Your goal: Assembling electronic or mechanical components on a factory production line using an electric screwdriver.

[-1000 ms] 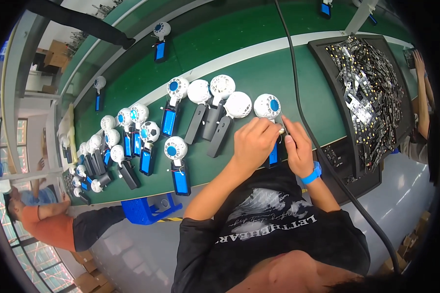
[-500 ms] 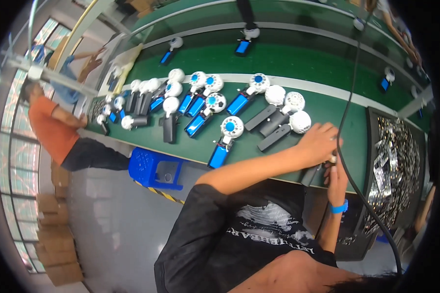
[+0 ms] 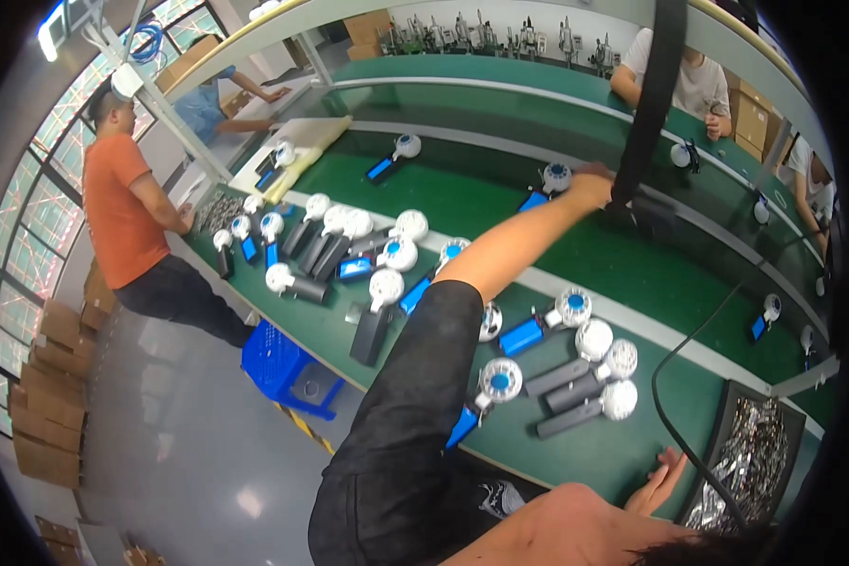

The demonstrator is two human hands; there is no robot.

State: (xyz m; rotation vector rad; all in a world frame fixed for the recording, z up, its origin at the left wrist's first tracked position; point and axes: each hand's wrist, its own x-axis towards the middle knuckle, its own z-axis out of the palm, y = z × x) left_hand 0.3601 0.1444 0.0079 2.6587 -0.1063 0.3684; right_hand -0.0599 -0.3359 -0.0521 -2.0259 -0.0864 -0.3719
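Note:
My left arm stretches far across the bench, and my left hand is beside the white round head of a part-built handheld fan with a blue cell. A black strap hides its fingertips. On the strap's other side shows a dark grey block-like shape; I cannot tell whether my hand holds it. Low on the right, my right hand rests near the bench edge, fingers apart and nothing in them. Between my arms lie grey-handled fans and an open one with a blue centre.
A black tray of shiny metal parts sits at the right, with a black cable hanging before it. More fans crowd the bench's left part. A blue stool and a person in orange are at the left.
My hands have parted from the grey-handled piece they were at. My left hand has swung forward and away; my right hand has opened low at the right. The view has shifted.

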